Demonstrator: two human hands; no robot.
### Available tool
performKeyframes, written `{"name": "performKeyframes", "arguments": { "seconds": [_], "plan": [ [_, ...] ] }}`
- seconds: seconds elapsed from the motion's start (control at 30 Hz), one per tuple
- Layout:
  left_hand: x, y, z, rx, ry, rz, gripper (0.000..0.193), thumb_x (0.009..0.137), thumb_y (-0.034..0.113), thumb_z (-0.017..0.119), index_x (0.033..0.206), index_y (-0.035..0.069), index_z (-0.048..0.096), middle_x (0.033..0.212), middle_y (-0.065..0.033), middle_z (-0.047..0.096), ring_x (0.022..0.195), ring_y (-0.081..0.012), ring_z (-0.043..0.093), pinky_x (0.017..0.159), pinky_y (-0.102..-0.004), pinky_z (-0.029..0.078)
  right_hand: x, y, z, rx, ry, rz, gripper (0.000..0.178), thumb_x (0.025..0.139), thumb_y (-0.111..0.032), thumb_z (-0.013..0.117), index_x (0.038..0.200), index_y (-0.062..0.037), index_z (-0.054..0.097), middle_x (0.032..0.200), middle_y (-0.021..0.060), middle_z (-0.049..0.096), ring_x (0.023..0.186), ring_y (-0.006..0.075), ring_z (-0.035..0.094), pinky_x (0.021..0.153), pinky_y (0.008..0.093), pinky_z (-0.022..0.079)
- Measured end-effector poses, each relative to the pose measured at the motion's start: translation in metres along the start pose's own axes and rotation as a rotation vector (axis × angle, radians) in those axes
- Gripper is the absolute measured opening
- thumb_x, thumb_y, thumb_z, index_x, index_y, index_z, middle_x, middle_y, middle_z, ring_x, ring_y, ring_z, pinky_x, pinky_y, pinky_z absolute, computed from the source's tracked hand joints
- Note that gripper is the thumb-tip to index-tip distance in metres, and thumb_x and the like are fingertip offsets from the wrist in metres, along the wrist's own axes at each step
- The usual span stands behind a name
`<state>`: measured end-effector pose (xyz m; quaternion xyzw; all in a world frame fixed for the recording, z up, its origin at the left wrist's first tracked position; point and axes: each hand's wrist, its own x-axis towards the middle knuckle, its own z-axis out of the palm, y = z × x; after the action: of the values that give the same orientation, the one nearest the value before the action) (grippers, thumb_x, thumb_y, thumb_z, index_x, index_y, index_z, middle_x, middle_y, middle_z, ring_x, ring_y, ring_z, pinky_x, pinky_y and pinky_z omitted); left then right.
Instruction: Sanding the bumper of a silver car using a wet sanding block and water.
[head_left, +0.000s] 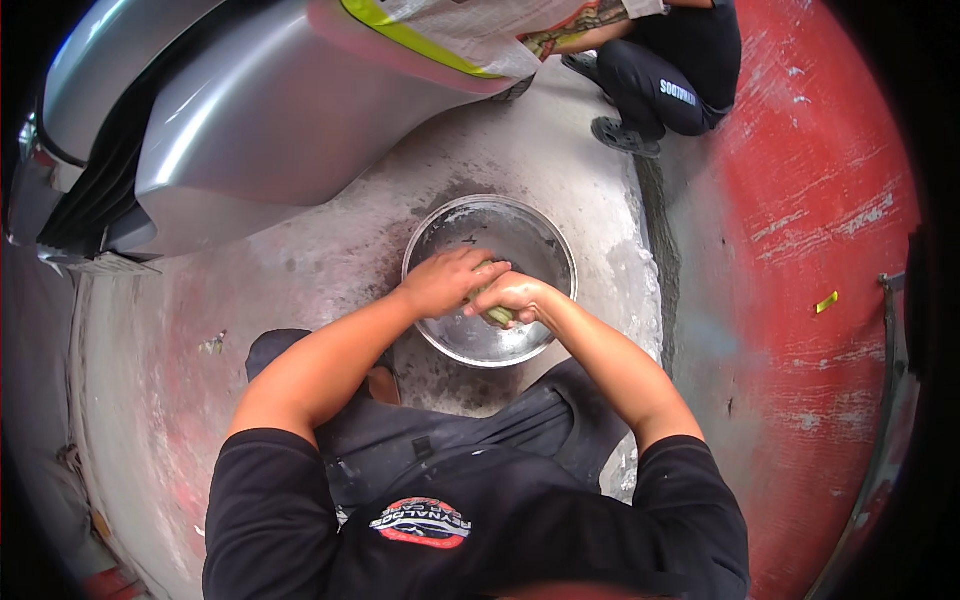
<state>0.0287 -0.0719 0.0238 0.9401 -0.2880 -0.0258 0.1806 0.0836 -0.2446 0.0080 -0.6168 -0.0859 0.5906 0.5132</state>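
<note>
Meeting in the middle
Left hand and right hand touch, fingers curled; left forearm and right forearm (both bare) slant inward.

From the view's middle, a silver car sits toward ten o'clock, a crouching person between one and two, a scuffed red surface at three.

Wad: yellow-green. Basin: silver-grey. Car panel, 10 o'clock: silver. Strip, 12 o'clock: lime-yellow. Surface, 3 o'clock: red, white scuff streaks; scrap there, yellow. Floor, 9 o'clock: grey, pinkish blotches. Shirt, 6 o'clock: black; badge red-white-black. Co-worker's clothes, 1 o'clock: black.
</note>
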Motion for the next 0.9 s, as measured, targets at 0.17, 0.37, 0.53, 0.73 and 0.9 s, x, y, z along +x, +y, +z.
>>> {"name": "performKeyframes", "arguments": {
  "seconds": [0.17, 0.37, 0.53, 0.73, 0.9],
  "plan": [
    [0.007, -0.006, 0.017, -0.088, -0.058, -0.194, 0.058, 0.074, 0.016, 0.069, 0.129, 0.014, 0.052, 0.109, -0.0161, 0.063, 0.095, -0.0368, 0.063, 0.080, -0.0448, 0.051, 0.022, 0.011, -0.010, -0.449, 0.151, -0.089, 0.022, 0.068, -0.019, 0.077, 0.077, -0.0023, 0.066, 0.061, 0.0080, 0.061, 0.053, 0.0218, 0.059, 0.046, 0.0340, 0.046],
    [0.021, -0.035, 0.068, -0.222, -0.089, -0.442, 0.040, 0.066, 0.019, 0.074, 0.102, 0.005, 0.066, 0.079, -0.0194, 0.067, 0.081, -0.0388, 0.066, 0.070, -0.0422, 0.052, 0.034, -0.016, 0.005, -1.334, 0.474, -0.046, 0.026, 0.068, -0.022, 0.068, 0.082, 0.0001, 0.071, 0.089, 0.0223, 0.069, 0.082, 0.0346, 0.068, 0.068, 0.0435, 0.054],
    [0.030, -0.045, 0.061, -0.574, -0.210, -0.511, 0.032, 0.060, 0.019, 0.075, 0.084, 0.000, 0.068, 0.076, -0.0190, 0.068, 0.078, -0.0351, 0.068, 0.069, -0.0414, 0.052, 0.037, 0.001, -0.002, -1.410, 0.642, -0.239, 0.027, 0.070, -0.021, 0.066, 0.087, -0.0012, 0.070, 0.092, 0.0223, 0.069, 0.086, 0.0347, 0.068, 0.075, 0.0432, 0.055],
    [0.020, -0.033, 0.025, -0.628, 0.000, -0.368, 0.085, 0.065, 0.013, 0.075, 0.140, 0.007, 0.036, 0.097, -0.0154, 0.066, 0.081, -0.0232, 0.066, 0.072, -0.0358, 0.052, 0.016, 0.013, -0.006, -1.049, 0.774, -0.305, 0.024, 0.070, -0.014, 0.068, 0.090, 0.0003, 0.066, 0.084, 0.0197, 0.068, 0.078, 0.0336, 0.068, 0.069, 0.0424, 0.054],
    [0.018, 0.002, -0.027, -0.737, -0.023, -0.321, 0.087, 0.071, 0.001, 0.068, 0.147, 0.010, 0.027, 0.100, -0.0162, 0.063, 0.090, -0.0280, 0.064, 0.080, -0.0394, 0.050, -0.011, 0.016, -0.025, -0.002, 0.411, -0.156, 0.020, 0.077, -0.015, 0.070, 0.091, -0.0006, 0.064, 0.067, 0.0068, 0.061, 0.047, 0.0147, 0.056, 0.041, 0.0274, 0.045]
  ]
}}
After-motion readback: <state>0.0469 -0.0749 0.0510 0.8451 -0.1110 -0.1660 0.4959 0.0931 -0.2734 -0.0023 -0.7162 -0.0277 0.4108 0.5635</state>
